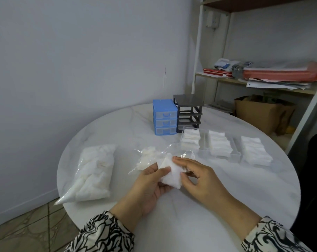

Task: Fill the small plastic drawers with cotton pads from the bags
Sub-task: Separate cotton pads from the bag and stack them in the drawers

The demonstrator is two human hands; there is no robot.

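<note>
Over the middle of the white round table (190, 206), my left hand (146, 186) and my right hand (199, 177) together hold a small stack of white cotton pads (171, 174). The left thumb pinches it from the left and the right fingers curl round its right side. Just behind lies an opened clear bag (150, 157) with a few pads inside. A full sealed bag of pads (94, 171) lies at the left. Three clear drawers holding pads (190, 138) (219, 145) (254, 150) stand in a row at the right.
A blue three-drawer cabinet (165, 119) and an empty dark grey drawer frame (188, 110) stand at the back of the table. Beyond the right edge are a shelf unit (263, 77) with papers and a cardboard box (263, 113).
</note>
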